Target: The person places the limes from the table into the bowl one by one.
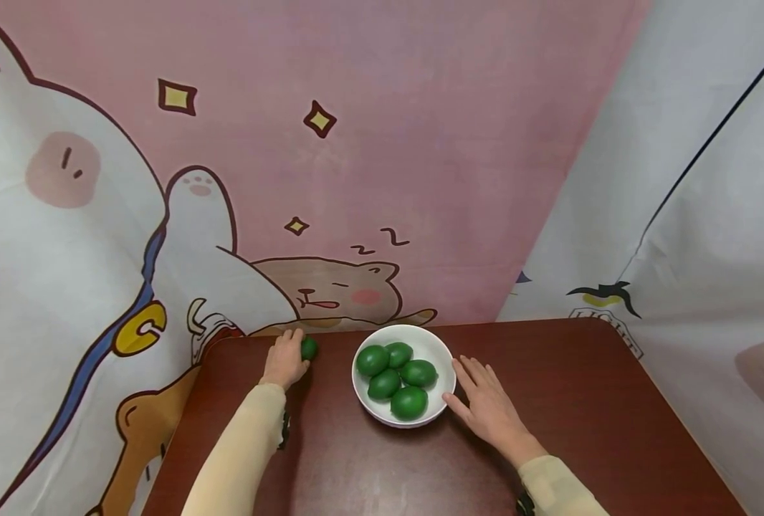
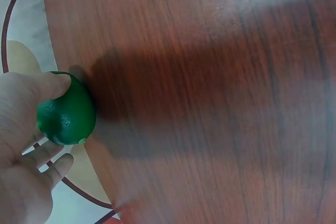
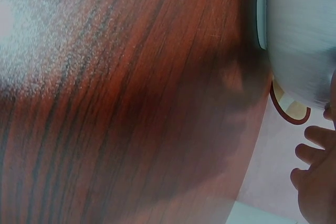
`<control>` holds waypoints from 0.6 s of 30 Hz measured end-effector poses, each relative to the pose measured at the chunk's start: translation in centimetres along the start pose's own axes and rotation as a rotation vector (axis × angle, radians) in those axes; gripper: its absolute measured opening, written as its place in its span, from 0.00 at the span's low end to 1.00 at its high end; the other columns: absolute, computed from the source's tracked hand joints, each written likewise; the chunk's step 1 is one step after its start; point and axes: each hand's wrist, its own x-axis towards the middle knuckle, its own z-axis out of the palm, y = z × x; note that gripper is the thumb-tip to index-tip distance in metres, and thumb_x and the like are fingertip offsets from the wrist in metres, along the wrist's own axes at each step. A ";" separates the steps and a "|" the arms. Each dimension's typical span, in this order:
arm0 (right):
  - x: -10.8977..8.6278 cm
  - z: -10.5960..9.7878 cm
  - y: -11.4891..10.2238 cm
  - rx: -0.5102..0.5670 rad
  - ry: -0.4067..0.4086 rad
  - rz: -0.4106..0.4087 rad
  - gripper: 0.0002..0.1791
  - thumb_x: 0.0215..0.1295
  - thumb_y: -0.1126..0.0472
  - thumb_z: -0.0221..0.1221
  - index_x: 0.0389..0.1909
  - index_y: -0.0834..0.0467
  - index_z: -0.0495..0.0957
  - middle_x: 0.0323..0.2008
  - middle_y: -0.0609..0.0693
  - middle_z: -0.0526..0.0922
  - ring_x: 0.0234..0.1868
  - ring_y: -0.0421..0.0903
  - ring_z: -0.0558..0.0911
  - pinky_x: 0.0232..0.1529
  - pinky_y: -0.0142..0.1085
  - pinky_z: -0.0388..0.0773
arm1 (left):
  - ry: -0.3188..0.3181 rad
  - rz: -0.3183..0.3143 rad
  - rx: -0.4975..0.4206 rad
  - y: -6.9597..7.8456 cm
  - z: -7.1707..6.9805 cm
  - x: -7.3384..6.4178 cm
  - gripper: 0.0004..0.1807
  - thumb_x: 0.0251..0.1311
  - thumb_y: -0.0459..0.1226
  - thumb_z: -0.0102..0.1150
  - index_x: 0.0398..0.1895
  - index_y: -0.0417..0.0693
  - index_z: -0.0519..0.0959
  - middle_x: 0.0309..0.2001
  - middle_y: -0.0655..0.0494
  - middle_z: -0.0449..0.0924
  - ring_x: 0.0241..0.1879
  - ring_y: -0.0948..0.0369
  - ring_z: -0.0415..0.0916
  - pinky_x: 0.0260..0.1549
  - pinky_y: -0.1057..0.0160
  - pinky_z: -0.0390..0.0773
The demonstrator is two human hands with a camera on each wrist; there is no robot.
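Observation:
My left hand [image 1: 285,360] holds a green lime [image 2: 68,111] near the far left edge of the table, its thumb and fingers around the fruit. To the right stands a white bowl [image 1: 365,406] with several green limes [image 1: 409,403] in it. At the bowl's right side is my right hand [image 1: 489,406], fingers extended, thumb and fingertips at the rim. In the right wrist view the bowl's outer wall [image 3: 302,35] shows at the upper right, with part of the hand [image 3: 320,177] below it.
The dark reddish-brown wooden table [image 1: 582,401] has a glossy top. Behind its far edge hangs a pink and white cloth backdrop [image 1: 459,158] with cartoon animals. On the right, a white cloth [image 1: 711,215] with a black line hangs beside the table.

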 end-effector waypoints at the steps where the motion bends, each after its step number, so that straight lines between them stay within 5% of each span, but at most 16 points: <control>1: 0.0 0.0 0.0 -0.001 0.000 0.000 0.42 0.71 0.40 0.61 0.77 0.60 0.65 0.73 0.65 0.68 0.76 0.64 0.65 0.75 0.60 0.58 | -0.001 -0.001 -0.002 0.0 0.0 -0.1 0.32 0.54 0.33 0.77 0.59 0.37 0.71 0.57 0.33 0.74 0.52 0.39 0.75 0.48 0.38 0.79; 18: 0.0 0.0 0.0 0.005 -0.008 0.005 0.42 0.71 0.40 0.61 0.77 0.61 0.65 0.74 0.65 0.67 0.76 0.64 0.64 0.76 0.60 0.54 | 0.028 0.009 -0.029 -0.1 0.9 -1.1 0.29 0.51 0.32 0.79 0.53 0.42 0.72 0.51 0.38 0.73 0.49 0.42 0.74 0.46 0.40 0.79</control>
